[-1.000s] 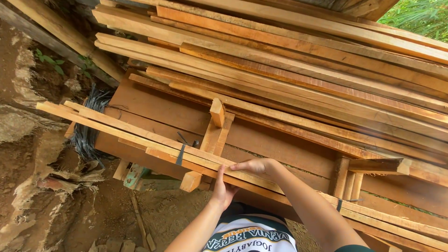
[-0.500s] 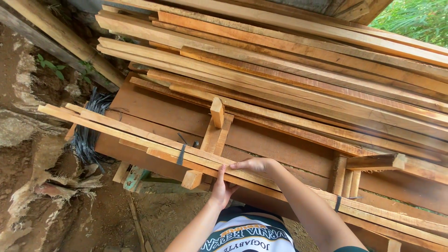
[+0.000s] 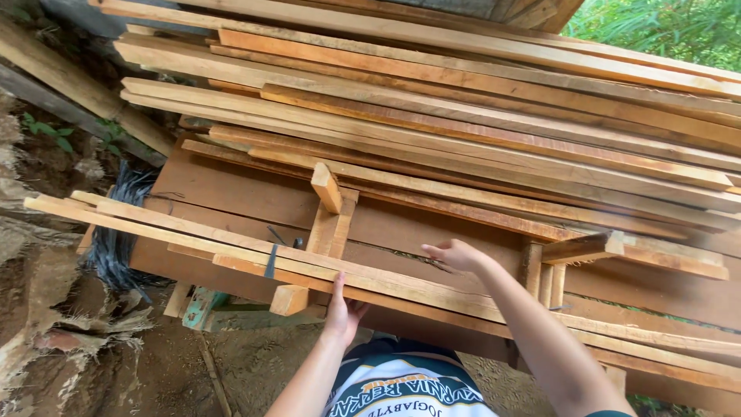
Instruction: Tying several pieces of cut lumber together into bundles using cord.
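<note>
The left hand (image 3: 342, 313) reaches up under the near edge of a bundle of thin slats (image 3: 231, 243), its fingers curled around the underside and the thumb up against the front, so it grips the bundle from below. The right hand (image 3: 455, 255) lies on top of the same slats farther right, fingers loosely bent and spread over the wood, resting rather than clamped around it. The slats run long from the left edge down toward the lower right and lie across a wide brown board (image 3: 231, 193). A dark band (image 3: 271, 261) wraps the bundle left of the left hand. Just beside that hand, a short block (image 3: 289, 299) sticks out below the slats, and behind it an upright pale piece (image 3: 330, 224) carries a small tilted block (image 3: 325, 188) on top. To the right of the right hand stand 3 narrow uprights (image 3: 544, 278) under a short crosspiece (image 3: 617, 249). Beyond all this lies a large stack of planks (image 3: 463, 116), overlapping at a slant. At the left, dark wires (image 3: 116, 239) hang beside the board above bare soil (image 3: 46, 324).
</note>
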